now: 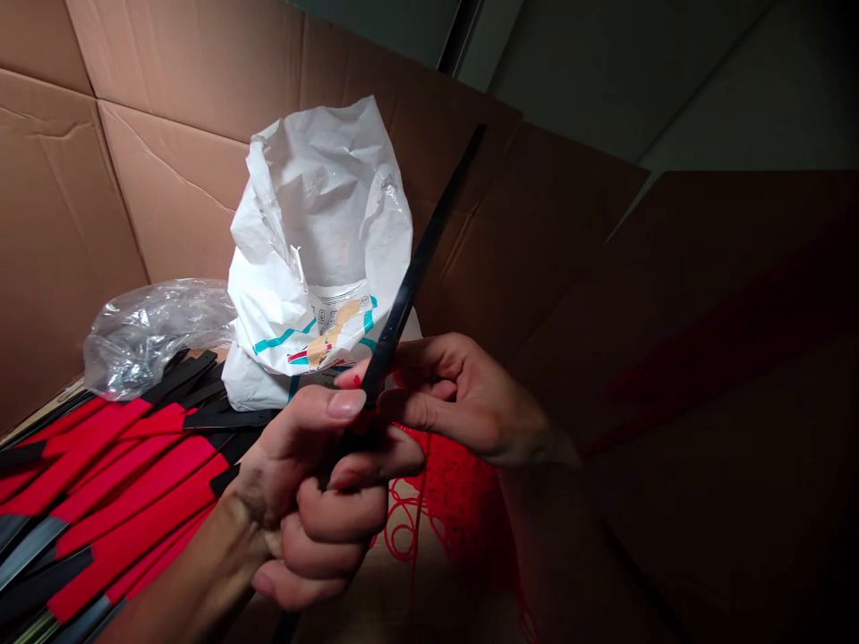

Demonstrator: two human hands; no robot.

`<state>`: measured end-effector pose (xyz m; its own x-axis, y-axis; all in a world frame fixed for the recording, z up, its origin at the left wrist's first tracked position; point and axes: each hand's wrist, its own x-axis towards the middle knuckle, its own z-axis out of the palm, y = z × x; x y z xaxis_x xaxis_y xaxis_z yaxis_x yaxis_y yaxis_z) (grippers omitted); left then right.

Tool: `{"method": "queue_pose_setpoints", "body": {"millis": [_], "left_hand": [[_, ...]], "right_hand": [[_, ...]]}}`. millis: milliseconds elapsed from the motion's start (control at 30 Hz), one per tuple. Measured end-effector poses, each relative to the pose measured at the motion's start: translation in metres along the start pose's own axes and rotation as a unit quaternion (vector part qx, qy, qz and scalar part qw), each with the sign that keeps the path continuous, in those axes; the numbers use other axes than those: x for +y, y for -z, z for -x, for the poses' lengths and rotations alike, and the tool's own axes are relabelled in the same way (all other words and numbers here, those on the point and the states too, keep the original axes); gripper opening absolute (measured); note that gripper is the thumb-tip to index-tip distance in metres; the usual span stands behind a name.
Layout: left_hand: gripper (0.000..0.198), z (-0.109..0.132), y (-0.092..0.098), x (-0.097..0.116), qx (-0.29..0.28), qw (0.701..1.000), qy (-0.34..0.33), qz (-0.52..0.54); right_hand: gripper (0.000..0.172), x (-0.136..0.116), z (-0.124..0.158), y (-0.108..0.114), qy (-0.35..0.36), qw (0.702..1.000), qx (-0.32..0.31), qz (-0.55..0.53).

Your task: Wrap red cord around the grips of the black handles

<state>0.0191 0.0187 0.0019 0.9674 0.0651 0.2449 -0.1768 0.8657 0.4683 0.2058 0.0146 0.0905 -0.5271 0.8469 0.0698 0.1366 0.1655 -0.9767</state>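
My left hand (315, 492) is closed in a fist round the lower end of a long black strip (422, 250), which slants up and to the right. My right hand (463, 398) pinches the same strip just above the left thumb, fingers curled round it. Something small and red shows at the pinch point; I cannot make out what it is. Under both hands lies a tangle of red thread or netting (443, 501).
A pile of black strips with red sleeves (114, 474) lies at the lower left. A white printed bag (315, 259) stands behind the hands, beside a crumpled clear plastic bag (148, 331). Brown cardboard sheets (134, 134) line the back and sides; the right side is dark.
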Motion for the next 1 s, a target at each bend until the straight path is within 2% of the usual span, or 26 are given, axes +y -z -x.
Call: {"method": "queue_pose_setpoints", "body": {"millis": [167,267,400,500,567,633,700,767,833,900,1000], "left_hand": [[0.043,-0.005,-0.002,0.002,-0.004,1.000,-0.019,0.006],[0.044,-0.009,-0.006,0.004,0.003,0.999,-0.043,-0.032],[0.044,-0.016,-0.006,0.000,0.064,0.989,-0.094,-0.095],[0.056,-0.020,-0.009,-0.003,0.127,0.969,-0.120,-0.174],[0.060,-0.020,-0.014,-0.005,0.192,0.936,-0.150,-0.255],[0.057,-0.019,-0.022,-0.007,0.289,0.874,-0.204,-0.331],[0.055,-0.017,-0.026,-0.010,0.369,0.815,-0.232,-0.381],[0.058,-0.017,-0.026,-0.012,0.396,0.790,-0.241,-0.402],[0.061,-0.017,-0.021,-0.014,0.386,0.788,-0.259,-0.404],[0.061,-0.018,-0.014,-0.015,0.376,0.790,-0.281,-0.395],[0.060,-0.018,-0.011,-0.013,0.358,0.814,-0.273,-0.366]], "right_hand": [[0.014,0.022,-0.005,-0.006,0.075,0.995,0.016,-0.064],[0.013,0.022,0.000,-0.010,0.103,0.992,0.059,-0.039],[0.004,0.020,0.008,-0.011,0.126,0.984,0.120,0.033],[0.009,0.020,0.012,-0.008,0.136,0.978,0.148,0.060],[0.009,0.021,0.013,-0.007,0.143,0.975,0.155,0.068],[0.004,0.021,0.014,-0.008,0.149,0.973,0.165,0.068],[0.002,0.020,0.016,-0.011,0.138,0.971,0.182,0.072],[0.003,0.018,0.020,-0.016,0.125,0.963,0.216,0.099],[0.008,0.016,0.024,-0.022,0.135,0.941,0.266,0.159],[0.014,0.015,0.029,-0.027,0.159,0.907,0.317,0.225],[0.015,0.017,0.036,-0.031,0.175,0.876,0.358,0.271]]}}
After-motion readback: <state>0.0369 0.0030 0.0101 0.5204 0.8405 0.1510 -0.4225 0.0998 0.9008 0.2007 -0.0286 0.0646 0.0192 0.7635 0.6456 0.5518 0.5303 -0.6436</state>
